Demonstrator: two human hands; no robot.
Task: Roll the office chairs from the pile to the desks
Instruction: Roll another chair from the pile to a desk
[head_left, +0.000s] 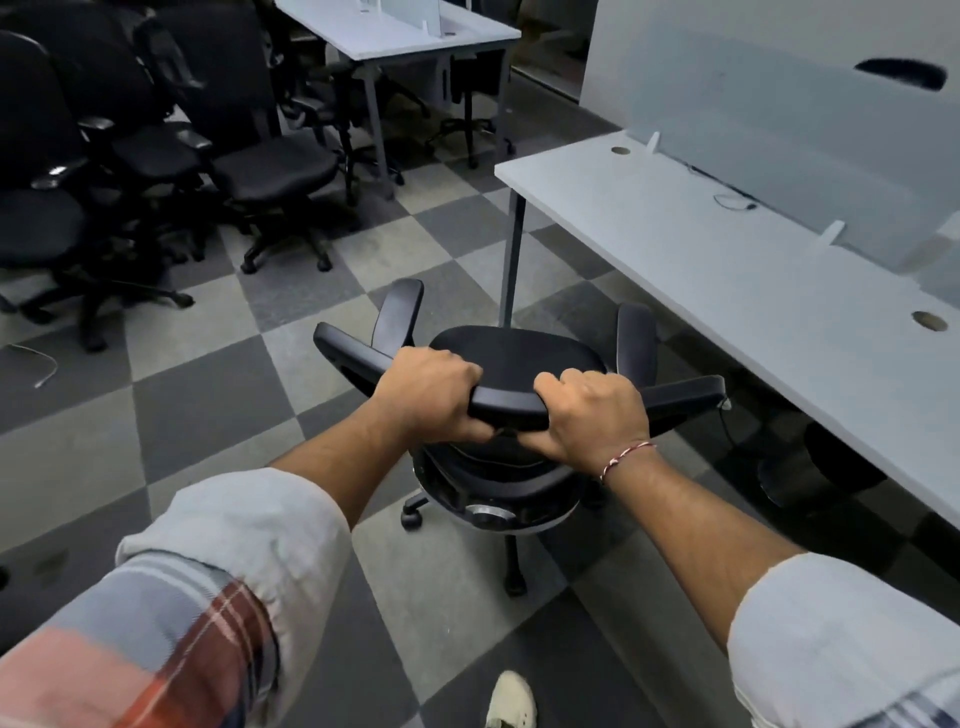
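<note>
A black office chair (511, 356) stands on the checkered carpet right in front of me, seen from behind and above. My left hand (426, 392) and my right hand (592, 410) both grip the top edge of its backrest (506, 408), fingers curled over it. The chair's seat faces the end of a white desk (727, 280) on the right, close to the desk's grey leg (514, 260). The pile of black office chairs (145, 156) crowds the far left.
A second white desk (400, 36) stands at the back with chairs under it. A frosted divider panel (779, 135) runs along the near desk. A loose cable (41, 364) lies on the floor at left. My white shoe (511, 701) shows below.
</note>
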